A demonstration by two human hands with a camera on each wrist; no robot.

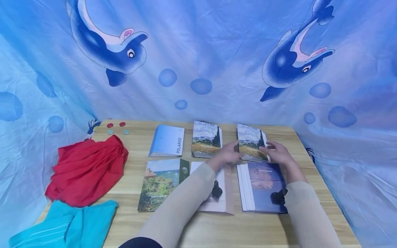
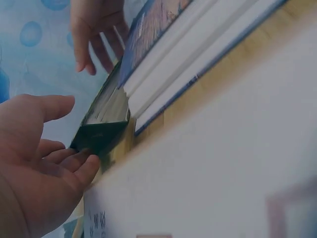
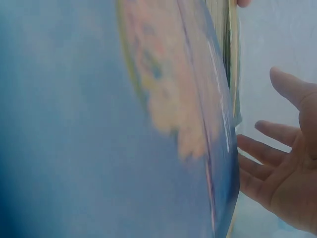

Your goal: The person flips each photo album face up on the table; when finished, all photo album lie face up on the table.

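Observation:
At the back right of the table lies a photo album with a painted wheat field and cypress on its cover. My left hand is at its left side; in the left wrist view the fingertips meet its dark green spine, thumb apart. My right hand is at the album's right edge, fingers spread and loosely bent; whether they touch it I cannot tell. A matching album lies to the left. Nearer me is a dark blue photo album, and beside it a whitish one partly covered by my left sleeve.
A blue Polaroid album and a garden-picture album lie left of centre. Red cloth and turquoise cloth are heaped at the left. Red discs and green discs sit at the back left corner. A dolphin-print curtain encloses the table.

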